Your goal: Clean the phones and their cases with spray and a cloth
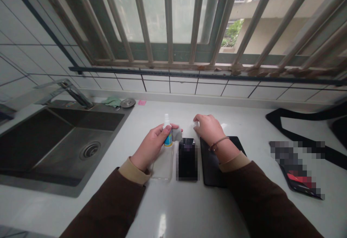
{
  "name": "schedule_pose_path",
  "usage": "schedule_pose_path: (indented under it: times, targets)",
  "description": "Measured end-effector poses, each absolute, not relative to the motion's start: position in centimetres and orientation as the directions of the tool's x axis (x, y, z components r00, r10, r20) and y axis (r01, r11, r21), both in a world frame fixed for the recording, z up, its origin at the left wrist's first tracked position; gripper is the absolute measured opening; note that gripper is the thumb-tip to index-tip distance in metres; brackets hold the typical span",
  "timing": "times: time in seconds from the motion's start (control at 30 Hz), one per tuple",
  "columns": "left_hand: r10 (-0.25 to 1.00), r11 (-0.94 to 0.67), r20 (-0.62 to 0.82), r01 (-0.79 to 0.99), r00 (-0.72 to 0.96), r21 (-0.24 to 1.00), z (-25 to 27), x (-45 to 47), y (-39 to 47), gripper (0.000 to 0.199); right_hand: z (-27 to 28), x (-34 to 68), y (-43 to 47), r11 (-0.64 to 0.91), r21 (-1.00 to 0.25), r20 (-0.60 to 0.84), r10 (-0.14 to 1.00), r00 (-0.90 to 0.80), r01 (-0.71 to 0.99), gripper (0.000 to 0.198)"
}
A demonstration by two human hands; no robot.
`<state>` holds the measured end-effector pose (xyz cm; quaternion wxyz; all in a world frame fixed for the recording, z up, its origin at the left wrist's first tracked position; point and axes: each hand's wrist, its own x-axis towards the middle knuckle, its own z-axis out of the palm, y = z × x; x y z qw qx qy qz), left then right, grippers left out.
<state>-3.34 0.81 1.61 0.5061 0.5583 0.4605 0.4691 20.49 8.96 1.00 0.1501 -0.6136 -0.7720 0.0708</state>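
Observation:
My left hand point(157, 140) is closed around a small spray bottle point(168, 137) with a white nozzle and a blue and yellow label. The bottle stands upright in the grip, above the far end of a clear phone case point(164, 164). A small grey piece point(177, 134), perhaps cloth, shows beside the bottle under my fingers. My right hand point(210, 128) hovers over the far edge of a black tablet point(214, 169), its fingers curled together; a pale bit shows at the fingertips, too small to name. Between the hands lies a dark phone point(187, 162), partly blurred out.
At left is a steel sink point(123, 122) with a faucet point(77, 93). Behind it lie a green cloth point(111, 101), a metal drain cover point(128, 103) and a pink slip point(142, 102). On the right are a black strap point(295, 135) and a partly blurred dark object point(298, 176).

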Motion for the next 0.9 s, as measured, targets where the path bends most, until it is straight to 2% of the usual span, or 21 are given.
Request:
schedule_pose_path:
  times: [0.13,0.2,0.27,0.4,0.47,0.67,0.8,0.9]
  targets:
    - [0.977,-0.177,0.148,0.198,0.150,0.964,1.8,-3.5,0.8,0.046,4.2,19.7,7.8,0.338,-0.334,0.277,0.927,-0.251,0.880,0.021]
    - [0.970,-0.216,0.180,0.242,0.163,0.946,1.8,-3.5,0.8,0.045,6.0,19.1,6.8,0.521,-0.474,0.381,0.848,-0.368,0.710,0.023]
    - [0.966,-0.239,0.196,0.304,0.165,0.922,1.7,-3.6,0.8,0.043,7.2,18.5,5.8,0.591,-0.584,0.318,0.797,-0.514,0.555,0.021]
    - [0.961,-0.275,0.241,0.508,0.133,0.816,1.8,-3.5,0.7,0.036,7.5,17.5,4.6,0.539,-0.720,0.270,0.798,-0.539,0.437,0.016]
    - [0.956,-0.289,0.267,0.555,0.121,0.780,2.0,-3.5,0.6,0.036,7.3,17.4,4.6,0.511,-0.766,0.256,0.799,-0.545,0.389,0.013]
    - [0.952,-0.305,0.253,0.455,0.173,0.837,2.7,-3.5,0.4,0.036,7.8,18.5,5.4,0.394,-0.897,0.216,0.787,-0.578,0.201,0.026]
    - [0.955,-0.284,0.220,0.402,0.197,0.871,2.8,-3.4,0.2,0.031,8.0,18.6,5.3,0.362,-0.928,0.236,0.758,-0.608,0.091,0.039]
    - [0.955,-0.269,0.208,0.319,0.211,0.909,2.7,-3.5,0.2,0.034,7.8,18.5,5.1,0.310,-0.951,0.229,0.755,-0.615,0.026,0.042]
